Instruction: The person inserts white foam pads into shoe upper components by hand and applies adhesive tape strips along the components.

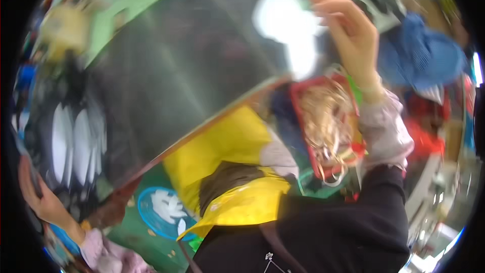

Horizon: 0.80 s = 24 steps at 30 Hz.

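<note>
My right hand [355, 35] reaches over the far right of a dark tabletop. Its fingers are bent but spread, with the tips at the edge of bright white flat pieces [288, 25], whose outlines are washed out by glare. Nothing shows clearly between finger and thumb. At the far left, my left hand [44, 199] curls around a dark narrow thing [36, 179], which is too blurred to name. Just above and right of this hand, several long white rounded pieces [76, 144] stand or lie side by side on a dark surface.
A red basket [309, 144] filled with beige strips stands below my right forearm. Blue mesh cloth [422, 53] lies at the right. A green machine arm or frame [129, 7] borders the far left. Yellow cloth [222, 134] hangs at the near table edge [177, 146], above a blue-rimmed round thing [164, 212].
</note>
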Available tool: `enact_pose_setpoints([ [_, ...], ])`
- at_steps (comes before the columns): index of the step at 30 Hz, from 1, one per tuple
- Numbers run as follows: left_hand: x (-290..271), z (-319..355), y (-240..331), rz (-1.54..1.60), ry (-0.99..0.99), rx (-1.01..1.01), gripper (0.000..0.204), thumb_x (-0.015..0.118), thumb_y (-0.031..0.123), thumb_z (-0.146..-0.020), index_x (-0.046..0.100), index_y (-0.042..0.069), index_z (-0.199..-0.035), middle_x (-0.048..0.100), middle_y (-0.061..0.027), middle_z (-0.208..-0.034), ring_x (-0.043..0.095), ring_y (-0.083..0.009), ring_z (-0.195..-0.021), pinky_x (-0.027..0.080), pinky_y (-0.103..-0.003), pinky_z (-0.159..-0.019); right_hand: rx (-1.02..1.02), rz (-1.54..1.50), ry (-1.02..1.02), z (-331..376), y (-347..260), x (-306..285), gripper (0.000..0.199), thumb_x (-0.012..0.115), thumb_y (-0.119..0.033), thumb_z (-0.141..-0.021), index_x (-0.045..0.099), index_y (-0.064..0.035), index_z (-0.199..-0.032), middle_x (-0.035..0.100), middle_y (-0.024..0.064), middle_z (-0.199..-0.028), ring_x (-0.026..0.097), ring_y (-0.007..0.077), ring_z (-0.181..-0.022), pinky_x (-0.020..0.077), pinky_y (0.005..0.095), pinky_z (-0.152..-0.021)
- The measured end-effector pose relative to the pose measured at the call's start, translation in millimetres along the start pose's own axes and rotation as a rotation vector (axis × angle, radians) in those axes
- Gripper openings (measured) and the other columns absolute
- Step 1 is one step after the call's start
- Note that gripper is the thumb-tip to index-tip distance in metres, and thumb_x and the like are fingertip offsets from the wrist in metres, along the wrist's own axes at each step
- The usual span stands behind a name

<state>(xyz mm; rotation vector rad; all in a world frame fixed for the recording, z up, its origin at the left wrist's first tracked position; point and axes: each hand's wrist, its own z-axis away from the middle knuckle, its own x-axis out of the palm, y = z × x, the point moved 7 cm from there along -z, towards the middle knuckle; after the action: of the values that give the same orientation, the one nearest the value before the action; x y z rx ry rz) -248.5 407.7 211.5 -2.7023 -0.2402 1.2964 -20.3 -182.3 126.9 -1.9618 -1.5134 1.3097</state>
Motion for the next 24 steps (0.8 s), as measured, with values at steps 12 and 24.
enact_pose_setpoints([
  [12, 92.6, -35.8, 88.6, 0.184, -0.36, 0.141, 0.035, 0.043, 0.019, -0.107, 0.062, 0.004, -0.132, 0.056, -0.0126, -0.144, 0.042, -0.0312, -0.141, 0.03, -0.043, -0.116, 0.828, 0.672, -0.531, 283.0, 154.6, -183.4, 0.02, 0.065, -0.017, -0.088, 0.071, -0.005, -0.103, 0.074, 0.011, -0.091, 0.07, 0.0214, -0.082, 0.0554, 0.0346, -0.078],
  [24, 128.0, 2.2, 35.9, 0.354, -0.694, -0.152, 0.106, 0.08, 0.013, -0.064, 0.031, 0.021, -0.158, 0.035, -0.015, -0.159, 0.027, -0.0369, -0.149, 0.029, -0.043, -0.119, 0.753, -0.955, -1.072, 174.6, -13.8, 122.6, 0.056, 0.067, -0.002, -0.094, 0.046, -0.0017, -0.146, 0.063, 0.0127, -0.131, 0.061, 0.0192, -0.121, 0.0485, 0.0344, -0.104],
])
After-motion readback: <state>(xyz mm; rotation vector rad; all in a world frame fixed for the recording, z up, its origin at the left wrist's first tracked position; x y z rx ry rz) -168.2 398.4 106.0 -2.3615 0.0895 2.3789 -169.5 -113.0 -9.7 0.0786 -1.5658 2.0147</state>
